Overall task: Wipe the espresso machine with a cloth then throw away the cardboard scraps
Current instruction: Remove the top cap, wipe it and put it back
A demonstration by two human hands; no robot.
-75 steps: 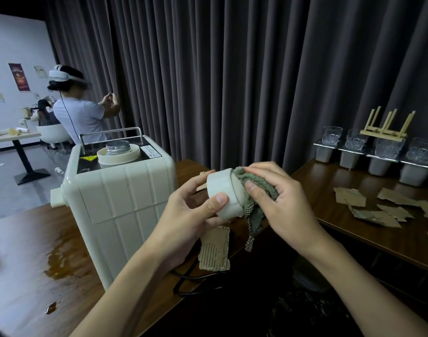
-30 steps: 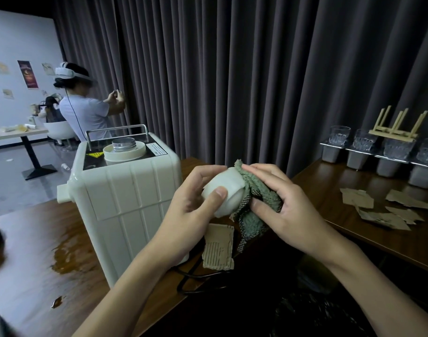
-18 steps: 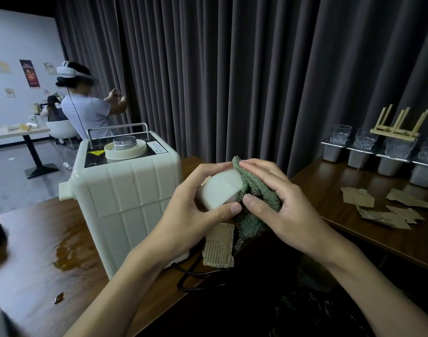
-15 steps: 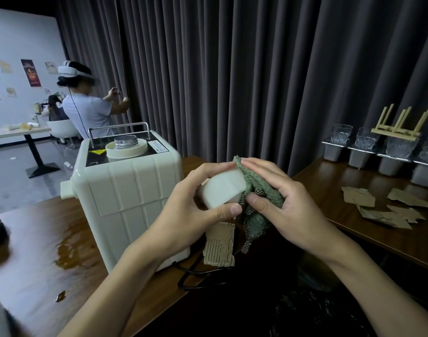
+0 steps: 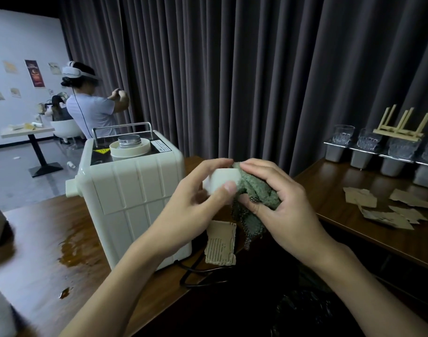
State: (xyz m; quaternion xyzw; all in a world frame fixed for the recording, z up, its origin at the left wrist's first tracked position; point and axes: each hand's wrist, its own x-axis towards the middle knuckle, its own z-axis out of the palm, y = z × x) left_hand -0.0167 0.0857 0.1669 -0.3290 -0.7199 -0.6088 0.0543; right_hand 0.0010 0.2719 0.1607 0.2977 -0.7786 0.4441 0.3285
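left hand fingers pinch white cap | right hand fingers clamp cloth (green)

The espresso machine is placed on the left surface, with a spill at its 8 o'clock and one cardboard scrap at its 4 o'clock. On the right surface, cardboard scraps are scattered; glasses are lined up at their 12 o'clock.
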